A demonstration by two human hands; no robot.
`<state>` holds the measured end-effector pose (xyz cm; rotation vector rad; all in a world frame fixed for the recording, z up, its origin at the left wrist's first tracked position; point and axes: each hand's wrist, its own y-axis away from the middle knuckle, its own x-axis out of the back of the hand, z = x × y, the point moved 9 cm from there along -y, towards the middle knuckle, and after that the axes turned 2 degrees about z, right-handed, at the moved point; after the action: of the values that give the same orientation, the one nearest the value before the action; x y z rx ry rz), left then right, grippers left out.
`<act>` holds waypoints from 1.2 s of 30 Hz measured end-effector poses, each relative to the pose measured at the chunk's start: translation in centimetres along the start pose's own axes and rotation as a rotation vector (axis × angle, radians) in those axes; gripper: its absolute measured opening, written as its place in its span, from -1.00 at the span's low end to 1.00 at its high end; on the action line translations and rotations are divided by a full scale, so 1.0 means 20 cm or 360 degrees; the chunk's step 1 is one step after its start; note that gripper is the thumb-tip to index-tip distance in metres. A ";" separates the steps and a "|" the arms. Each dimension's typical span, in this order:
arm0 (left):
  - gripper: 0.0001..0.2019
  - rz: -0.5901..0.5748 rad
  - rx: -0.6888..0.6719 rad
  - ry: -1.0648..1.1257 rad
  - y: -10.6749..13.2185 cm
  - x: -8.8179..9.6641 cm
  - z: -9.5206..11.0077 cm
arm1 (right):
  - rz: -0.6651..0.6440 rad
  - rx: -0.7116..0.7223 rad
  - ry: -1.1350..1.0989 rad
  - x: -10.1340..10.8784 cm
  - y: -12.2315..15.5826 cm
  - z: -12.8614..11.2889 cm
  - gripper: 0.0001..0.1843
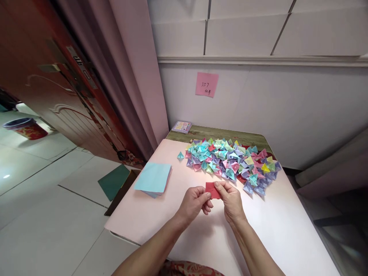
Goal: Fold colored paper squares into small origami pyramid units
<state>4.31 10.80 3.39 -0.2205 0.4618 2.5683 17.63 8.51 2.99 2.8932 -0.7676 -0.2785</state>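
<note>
A small folded red paper [212, 189] is held up between my hands, just above the table. My left hand [197, 200] pinches its lower left corner between thumb and fingers. At its right side my right hand [231, 197] grips the paper, with the thumb on top. Just beyond my hands lies a large pile of folded paper pieces [221, 155] in blue, purple, pink, green, yellow and red. To the left, a stack of square paper sheets [153, 177] has light blue on top.
The pale pink tabletop [184, 234] meets a wall with a pink note [206, 84] on it. A small packet [181, 127] lies at the back left corner. A dark green board [114, 182], a bin [27, 128] and a door [66, 84] are on the left.
</note>
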 end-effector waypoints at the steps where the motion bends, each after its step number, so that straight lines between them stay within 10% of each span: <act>1: -0.67 0.0012 -0.0005 -0.0012 0.00 0.01 0.01 | 0.0018 -0.0023 -0.0034 0.00 0.00 0.01 -0.56; 14: -0.65 0.0458 -0.0565 -0.0459 -0.01 0.21 0.30 | -0.0313 0.0032 0.0114 -0.14 0.13 -0.04 -0.60; 28: -0.75 -0.0342 0.0045 -0.0379 0.03 0.02 0.13 | -0.0285 0.0250 0.0176 -0.04 0.02 -0.14 -0.68; 36: -0.60 -0.0028 0.0035 0.0049 0.03 -0.03 0.13 | -0.0221 0.0578 0.0382 -0.02 0.06 -0.26 -0.62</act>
<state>4.27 11.03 6.07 -0.2551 0.4969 2.5445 17.84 8.13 8.34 3.2394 -0.6331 0.2173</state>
